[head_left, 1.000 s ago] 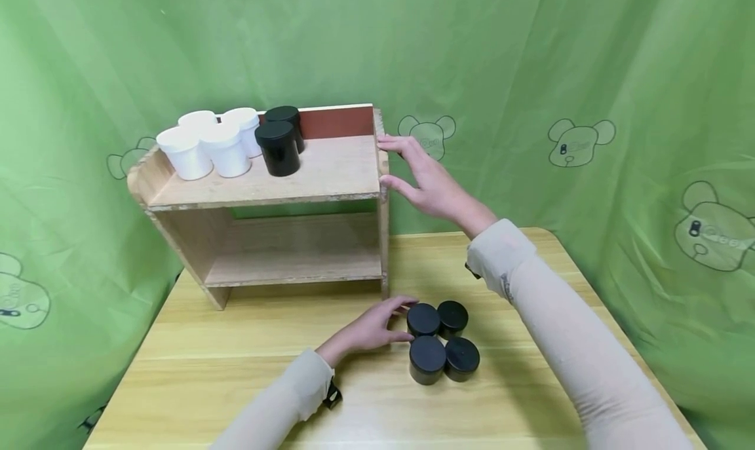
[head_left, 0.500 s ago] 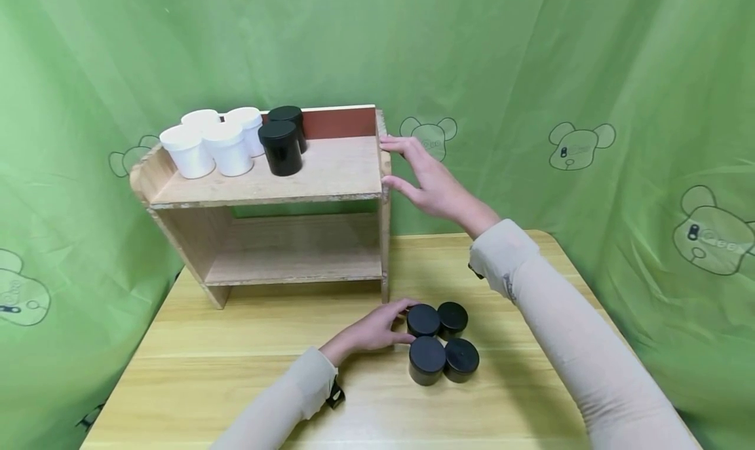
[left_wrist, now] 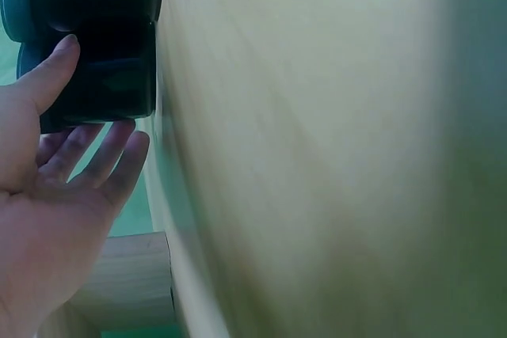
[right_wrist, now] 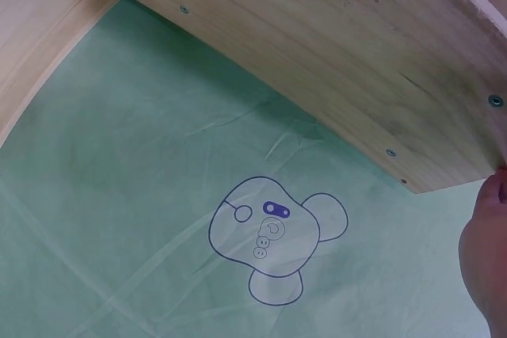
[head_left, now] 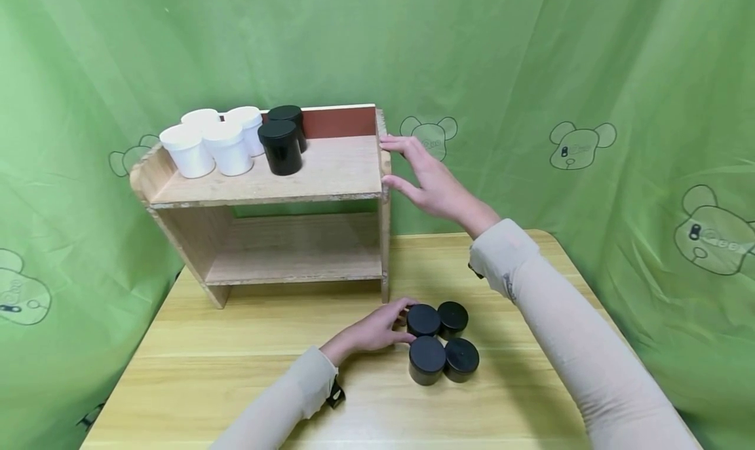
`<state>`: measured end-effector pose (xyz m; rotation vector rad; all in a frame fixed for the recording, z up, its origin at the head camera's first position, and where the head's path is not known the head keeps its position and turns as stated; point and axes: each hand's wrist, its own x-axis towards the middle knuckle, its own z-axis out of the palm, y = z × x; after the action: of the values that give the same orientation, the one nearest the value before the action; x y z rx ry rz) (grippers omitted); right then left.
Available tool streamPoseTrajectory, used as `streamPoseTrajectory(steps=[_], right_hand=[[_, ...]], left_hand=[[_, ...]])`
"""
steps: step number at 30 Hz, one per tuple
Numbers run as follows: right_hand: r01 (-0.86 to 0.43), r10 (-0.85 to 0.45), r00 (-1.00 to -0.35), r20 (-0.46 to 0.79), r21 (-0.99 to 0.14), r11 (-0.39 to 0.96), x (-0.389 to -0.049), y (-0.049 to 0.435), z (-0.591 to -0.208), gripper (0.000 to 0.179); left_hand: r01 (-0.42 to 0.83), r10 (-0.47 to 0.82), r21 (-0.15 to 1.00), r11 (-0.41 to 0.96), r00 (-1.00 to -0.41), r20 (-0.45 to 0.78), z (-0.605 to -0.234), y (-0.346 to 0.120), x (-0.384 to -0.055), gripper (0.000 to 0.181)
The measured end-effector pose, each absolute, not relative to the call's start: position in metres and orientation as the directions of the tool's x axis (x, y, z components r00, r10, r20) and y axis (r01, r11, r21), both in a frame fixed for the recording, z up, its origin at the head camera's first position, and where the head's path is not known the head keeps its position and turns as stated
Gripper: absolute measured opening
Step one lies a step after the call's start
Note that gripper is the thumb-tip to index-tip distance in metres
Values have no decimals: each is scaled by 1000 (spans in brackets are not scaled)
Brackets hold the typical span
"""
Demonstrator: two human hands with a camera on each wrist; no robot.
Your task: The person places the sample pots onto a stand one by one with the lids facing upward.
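Note:
Four-sided clusters aside, several black lidded jars stand close together on the table; my left hand (head_left: 374,327) holds the back-left black jar (head_left: 423,319) with the thumb at its front and the fingers at its far side. In the left wrist view the thumb lies against this jar (left_wrist: 111,77) and the fingertips reach its other side. My right hand (head_left: 433,178) rests its spread, fairly straight fingers and thumb on the right side panel (head_left: 385,240) of a wooden shelf (head_left: 265,191). Only part of that hand (right_wrist: 485,251) shows in the right wrist view, beside the panel (right_wrist: 333,69).
On the shelf's upper board, several white lidded jars (head_left: 227,150) stand at the left, with two black jars (head_left: 282,150) beside them. Its lower board (head_left: 295,253) is bare. A green curtain (head_left: 501,57) hangs behind the wooden table (head_left: 283,335).
Over the last second the view has shifted very slightly. Both hands and all the jars keep their places.

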<state>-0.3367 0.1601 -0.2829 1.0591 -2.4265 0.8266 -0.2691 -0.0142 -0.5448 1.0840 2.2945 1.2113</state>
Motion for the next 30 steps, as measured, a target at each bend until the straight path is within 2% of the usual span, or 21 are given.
streamPoseTrajectory(steps=[15, 30], right_hand=[[-753, -539, -651, 534, -363, 549, -337, 159, -282, 58], [-747, -528, -658, 537, -376, 549, -337, 159, -284, 58]], left_hand=[[419, 736, 852, 314, -674, 61, -540, -28, -267, 60], [440, 713, 845, 304, -693, 105, -508, -56, -265, 62]])
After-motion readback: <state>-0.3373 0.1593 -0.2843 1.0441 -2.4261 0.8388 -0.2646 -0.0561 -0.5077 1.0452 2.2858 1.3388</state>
